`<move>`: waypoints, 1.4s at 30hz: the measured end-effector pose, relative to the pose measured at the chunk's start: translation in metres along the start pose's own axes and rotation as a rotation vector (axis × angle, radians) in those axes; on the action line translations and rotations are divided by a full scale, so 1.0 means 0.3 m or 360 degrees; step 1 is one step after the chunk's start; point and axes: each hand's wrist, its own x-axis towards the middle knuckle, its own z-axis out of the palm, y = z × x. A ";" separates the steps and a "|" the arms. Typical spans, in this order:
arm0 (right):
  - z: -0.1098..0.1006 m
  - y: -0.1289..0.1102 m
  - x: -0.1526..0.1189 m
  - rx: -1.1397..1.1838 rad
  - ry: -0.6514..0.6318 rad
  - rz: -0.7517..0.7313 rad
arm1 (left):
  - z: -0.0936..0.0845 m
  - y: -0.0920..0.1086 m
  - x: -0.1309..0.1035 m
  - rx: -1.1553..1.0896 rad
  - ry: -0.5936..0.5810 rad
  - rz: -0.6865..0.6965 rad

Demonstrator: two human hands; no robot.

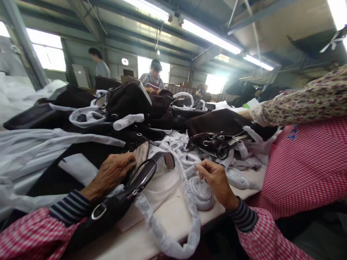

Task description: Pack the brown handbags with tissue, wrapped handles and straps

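Observation:
A dark brown handbag [119,206] with a silver zip and a metal D-ring lies tilted in front of me, its opening showing a pale lining. My left hand [115,173] is closed on the edge of that opening; its fingertips are partly hidden. From the bag a long strap [173,245] wrapped in white paper loops over the table edge. My right hand [217,180] pinches what looks like the end of a white-wrapped strap [190,170]. Just below those fingers rests a coiled white-wrapped strap [200,195].
Dark handbags [130,99] are heaped at the back and left, with white wrapping among them. More wrapped straps [176,142] lie mid-table [159,224]. At right, a co-worker's patterned sleeve [306,101] reaches to another dark bag [217,124]. Two people [153,77] are farther back.

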 end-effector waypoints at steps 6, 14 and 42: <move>0.025 0.043 0.136 -0.0313 0.0065 -0.0104 | 0.008 -0.015 -0.004 0.0015 0.0013 0.0035; -0.001 -0.068 -0.003 -0.0819 0.0108 -0.0876 | 0.022 -0.019 -0.007 0.0094 0.0013 0.0052; -0.188 -0.103 -0.034 -0.0737 -0.0468 -0.0559 | 0.003 -0.005 0.001 -0.0015 -0.0077 -0.0045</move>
